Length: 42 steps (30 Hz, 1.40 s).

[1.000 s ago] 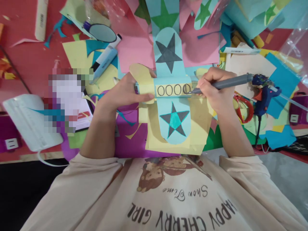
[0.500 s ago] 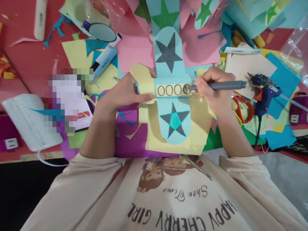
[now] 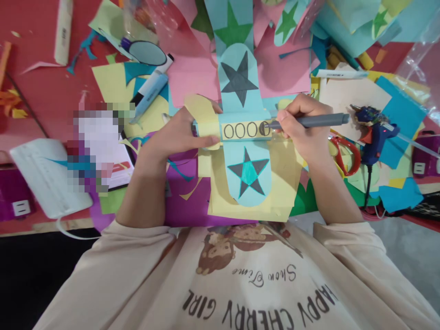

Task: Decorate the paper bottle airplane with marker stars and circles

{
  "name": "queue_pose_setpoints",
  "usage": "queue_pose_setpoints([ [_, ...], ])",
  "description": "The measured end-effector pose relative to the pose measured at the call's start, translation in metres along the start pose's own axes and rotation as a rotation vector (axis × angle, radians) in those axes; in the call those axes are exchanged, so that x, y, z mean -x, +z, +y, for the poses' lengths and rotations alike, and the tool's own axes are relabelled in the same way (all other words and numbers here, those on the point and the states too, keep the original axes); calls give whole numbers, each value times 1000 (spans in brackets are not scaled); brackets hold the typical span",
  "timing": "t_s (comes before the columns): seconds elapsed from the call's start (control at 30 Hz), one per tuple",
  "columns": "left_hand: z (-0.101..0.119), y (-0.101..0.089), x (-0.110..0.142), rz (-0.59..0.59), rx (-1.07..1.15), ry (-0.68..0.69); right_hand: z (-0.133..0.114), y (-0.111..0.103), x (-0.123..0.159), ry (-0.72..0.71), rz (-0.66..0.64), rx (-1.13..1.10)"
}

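Note:
A grey marker is pinched in my right hand, its tip on the rightmost of several black circles drawn on a yellow paper strip. That circle is partly filled in black. The strip lies across a light blue paper craft, which has a dark star above and a dark star with a turquoise centre below. My left hand is closed around the craft's left end, thumb over its yellow paper wrap. Some of its fingers are hidden behind the paper.
Right of my right hand lie red-handled scissors and a blue glue gun. On the left are a phone, a white device with a cable and a blue marker. Coloured paper scraps cover much of the red table.
More of the rightmost circle is filled with black. Both hands keep their holds; the background has shifted slightly with the camera.

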<state>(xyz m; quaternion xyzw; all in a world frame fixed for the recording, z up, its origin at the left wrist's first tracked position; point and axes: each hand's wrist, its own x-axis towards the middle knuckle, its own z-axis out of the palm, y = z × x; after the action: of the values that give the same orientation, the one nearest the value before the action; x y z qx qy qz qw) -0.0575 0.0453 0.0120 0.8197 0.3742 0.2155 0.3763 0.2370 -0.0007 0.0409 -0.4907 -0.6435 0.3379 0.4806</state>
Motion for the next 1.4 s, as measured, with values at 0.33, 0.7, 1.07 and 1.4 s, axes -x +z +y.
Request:
queue_pose_setpoints([
  [0.33,0,0,1,-6,-7,-5,-9,0,-2,23,-43,30],
  [0.7,2,2,0,30,17,-32,-3,1,1,47,43,47],
  [1.07,4,1,-1,28,21,-32,-6,1,1,1,14,62],
  [1.4,2,2,0,39,8,-3,3,0,-4,-19,-38,21],
])
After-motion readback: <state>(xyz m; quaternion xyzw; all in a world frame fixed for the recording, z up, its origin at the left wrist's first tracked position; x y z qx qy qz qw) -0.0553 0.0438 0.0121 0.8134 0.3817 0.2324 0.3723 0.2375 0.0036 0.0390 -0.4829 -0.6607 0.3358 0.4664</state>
